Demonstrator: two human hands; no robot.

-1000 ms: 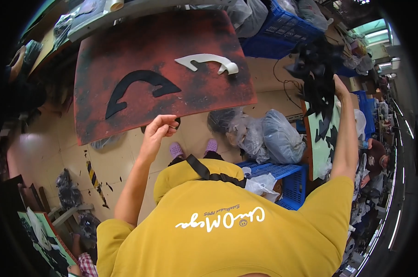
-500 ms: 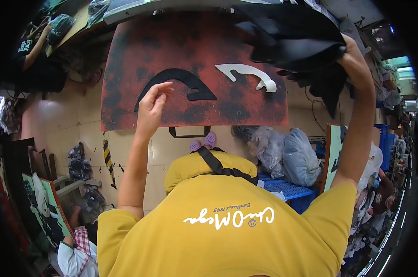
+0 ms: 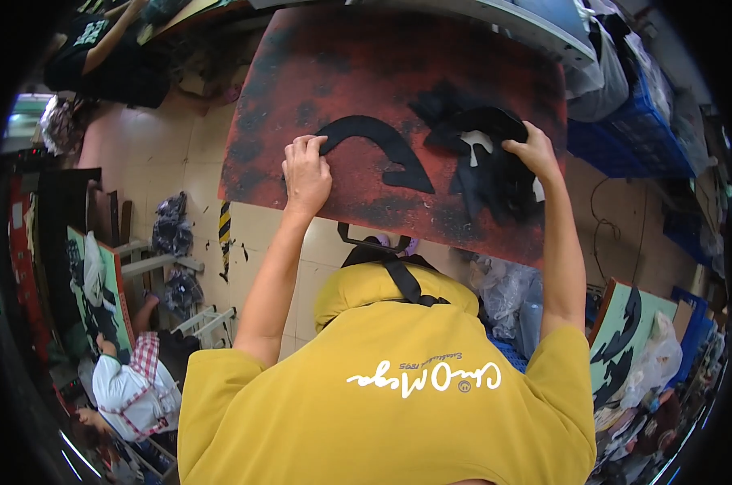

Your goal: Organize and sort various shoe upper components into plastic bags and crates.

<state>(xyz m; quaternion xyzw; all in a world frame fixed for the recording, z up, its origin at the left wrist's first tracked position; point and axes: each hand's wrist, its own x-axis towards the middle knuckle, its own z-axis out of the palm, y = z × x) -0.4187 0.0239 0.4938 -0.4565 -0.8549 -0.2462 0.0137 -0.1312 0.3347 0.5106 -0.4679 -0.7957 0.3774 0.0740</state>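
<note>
On the red, black-blotched board (image 3: pixel 301 73) lies a curved, hook-shaped black piece (image 3: pixel 368 128), flat and soft-looking like fabric. My left hand (image 3: pixel 308 174) has its fingers closed at the left end of this piece. At the board's right side, my right hand (image 3: pixel 537 153) grips a bunch of similar black pieces (image 3: pixel 491 123), thumb toward me. These pieces are partly blurred, and their lower ends spread over the board. Beneath them, a white curved piece (image 3: pixel 477 144) shows only in part.
A black handle (image 3: pixel 374 242) juts from the board's near edge. Blue crates (image 3: pixel 641 121) with bags stand at the right. Clear plastic bags (image 3: pixel 503 287) sit below the board. A green board (image 3: pixel 616 339) with black pieces leans at lower right. Other people work at the left.
My right hand has brought the black bunch down from the upper right onto the board, over the white piece. My left hand has gone from hovering to the black piece's left end.
</note>
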